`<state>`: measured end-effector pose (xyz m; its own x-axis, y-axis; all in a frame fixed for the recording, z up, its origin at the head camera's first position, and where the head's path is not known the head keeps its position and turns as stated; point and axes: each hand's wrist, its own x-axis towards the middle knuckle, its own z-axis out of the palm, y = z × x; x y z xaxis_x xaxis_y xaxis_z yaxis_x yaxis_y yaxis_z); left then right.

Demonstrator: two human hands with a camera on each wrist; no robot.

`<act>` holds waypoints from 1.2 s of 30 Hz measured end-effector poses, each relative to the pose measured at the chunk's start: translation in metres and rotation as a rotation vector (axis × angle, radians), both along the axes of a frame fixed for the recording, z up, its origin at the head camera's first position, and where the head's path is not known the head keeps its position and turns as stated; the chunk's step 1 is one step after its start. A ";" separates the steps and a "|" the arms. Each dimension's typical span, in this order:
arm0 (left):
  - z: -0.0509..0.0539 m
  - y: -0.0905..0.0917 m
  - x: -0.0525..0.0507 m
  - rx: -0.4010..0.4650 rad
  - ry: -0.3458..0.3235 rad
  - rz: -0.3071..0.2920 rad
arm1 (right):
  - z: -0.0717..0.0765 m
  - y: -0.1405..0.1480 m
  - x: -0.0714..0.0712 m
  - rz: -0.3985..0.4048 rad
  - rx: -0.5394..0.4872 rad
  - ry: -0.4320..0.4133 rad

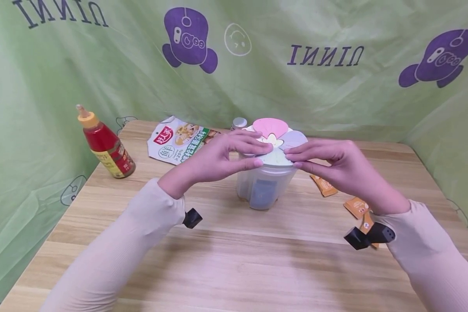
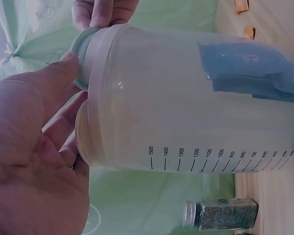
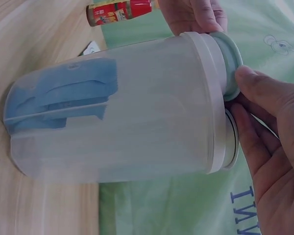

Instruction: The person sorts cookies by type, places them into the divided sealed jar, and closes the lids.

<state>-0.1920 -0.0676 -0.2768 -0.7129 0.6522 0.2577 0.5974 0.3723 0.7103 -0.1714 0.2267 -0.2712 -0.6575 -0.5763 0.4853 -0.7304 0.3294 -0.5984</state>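
Note:
A tall translucent container [image 1: 267, 188] stands upright on the table, topped by a lid of petal-shaped caps around a white flower. Inside it, a blue packet [image 2: 250, 68] shows low through the wall. My left hand [image 1: 234, 154] holds the left edge of the pale green cap [image 1: 277, 159], its thumb at the front rim and its fingers over the lid. From the other side, my right hand [image 1: 329, 160] pinches the same cap's right edge. In the right wrist view, that cap sits on the lid beside another cap [image 3: 231, 139]. Some fingertips are hidden between the caps.
At the left stands a red sauce bottle [image 1: 107, 147] with a yellow cap. A white seasoning pouch [image 1: 171, 141] lies at the back, near a small spice jar [image 2: 228, 214]. Several orange sachets [image 1: 323, 185] lie at the right. A green curtain [image 1: 257, 95] hangs behind the table.

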 end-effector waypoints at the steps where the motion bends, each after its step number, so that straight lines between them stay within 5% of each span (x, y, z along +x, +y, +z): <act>1: 0.000 0.000 0.000 -0.005 0.001 -0.004 | 0.000 0.000 0.000 0.010 0.003 0.010; 29: -0.001 0.000 0.006 -0.029 0.036 -0.010 | -0.010 -0.002 0.004 0.102 -0.037 0.179; 36: -0.010 0.001 0.016 0.027 0.150 0.001 | 0.000 -0.002 0.006 0.034 0.026 0.086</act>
<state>-0.1762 -0.0665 -0.2867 -0.6655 0.6432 0.3786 0.6973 0.3547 0.6229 -0.1657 0.2244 -0.2709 -0.5939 -0.6105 0.5240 -0.7897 0.3180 -0.5246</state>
